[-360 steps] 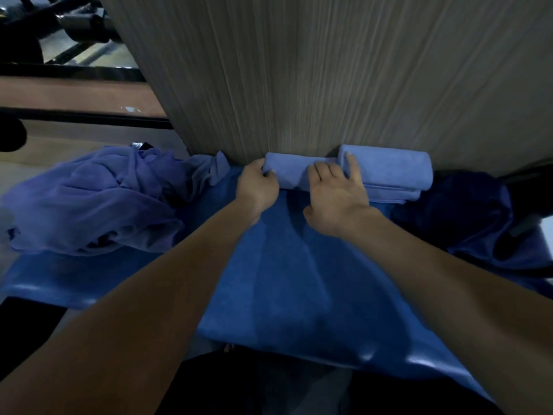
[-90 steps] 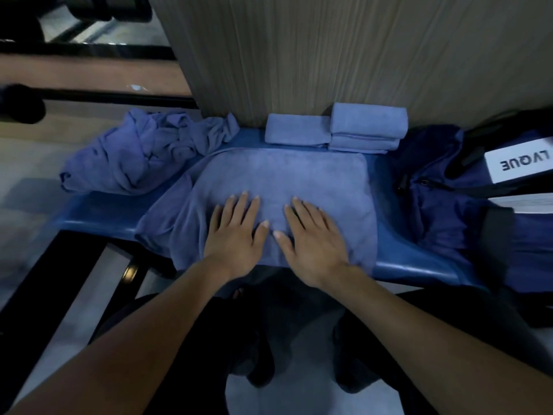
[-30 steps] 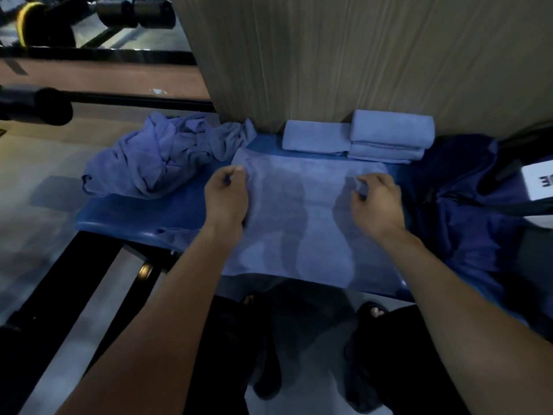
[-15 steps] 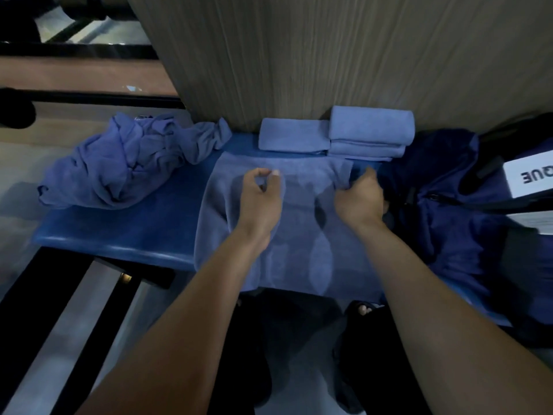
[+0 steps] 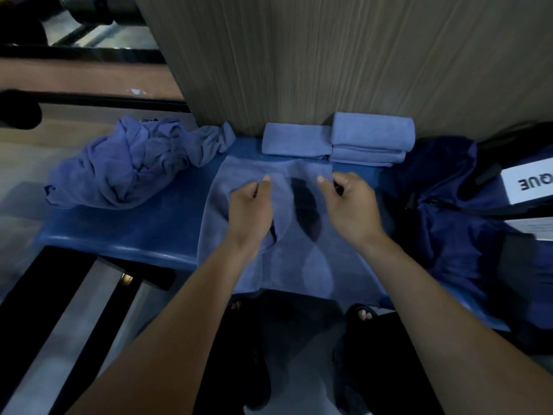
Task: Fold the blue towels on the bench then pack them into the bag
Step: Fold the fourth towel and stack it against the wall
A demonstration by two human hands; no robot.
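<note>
Thumb and curled fingers (image 5: 265, 183) of the left hand (image 5: 250, 209) pinch the cloth of a blue towel (image 5: 302, 253) near its far edge, while the right hand (image 5: 350, 205) pinches the same towel close to its far right corner, both hands drawn close together over the middle of the cloth. The towel lies spread across the blue bench (image 5: 125, 232), its near edge hanging over the front, with a dark crease showing between the two hands. The step in hand appears to be a lengthwise fold of this towel. The next move likely calls for carrying the pinched cloth across so the edges meet, then smoothing it flat before folding it down to the size of the finished ones. Against the wooden panel (image 5: 329, 55) behind the bench sit the folded towels (image 5: 371, 136), a single one beside a short stack. A crumpled heap of unfolded towels (image 5: 131, 166) waits at the left end of the bench, so the folding is far from done. The dark blue bag (image 5: 449, 205) lies at the right end, just beside the work; packing has seemingly not begun.
</note>
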